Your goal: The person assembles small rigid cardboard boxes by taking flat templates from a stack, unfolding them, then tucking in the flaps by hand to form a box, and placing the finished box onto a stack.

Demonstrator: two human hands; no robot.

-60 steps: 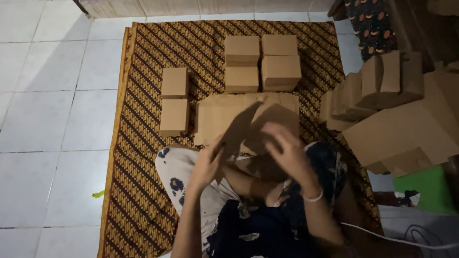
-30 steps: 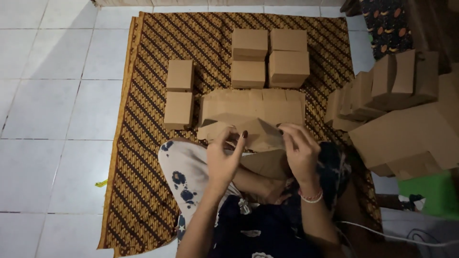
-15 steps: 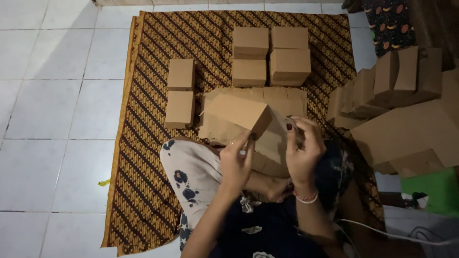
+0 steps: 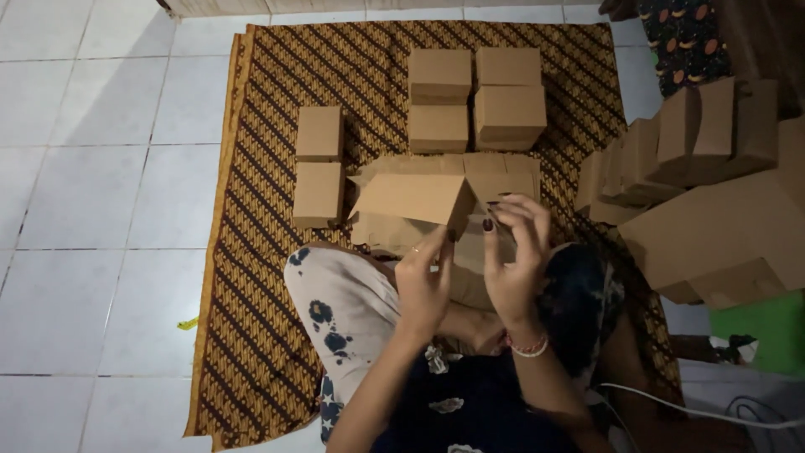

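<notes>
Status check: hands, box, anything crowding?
Left hand and right hand both grip the half-folded brown cardboard box. Flat cardboard stack right behind it. Nothing blocking.

I see a brown patterned mat (image 4: 251,252) spread on a white tiled floor (image 4: 92,168). On the mat stand two folded cardboard boxes (image 4: 319,164) at the left and a group of four more (image 4: 475,96) further up, and a heap of boxes (image 4: 713,193) rises at the right. A green object (image 4: 767,331), a white cable (image 4: 696,409) and a small yellow scrap (image 4: 188,323) lie at the edges.
</notes>
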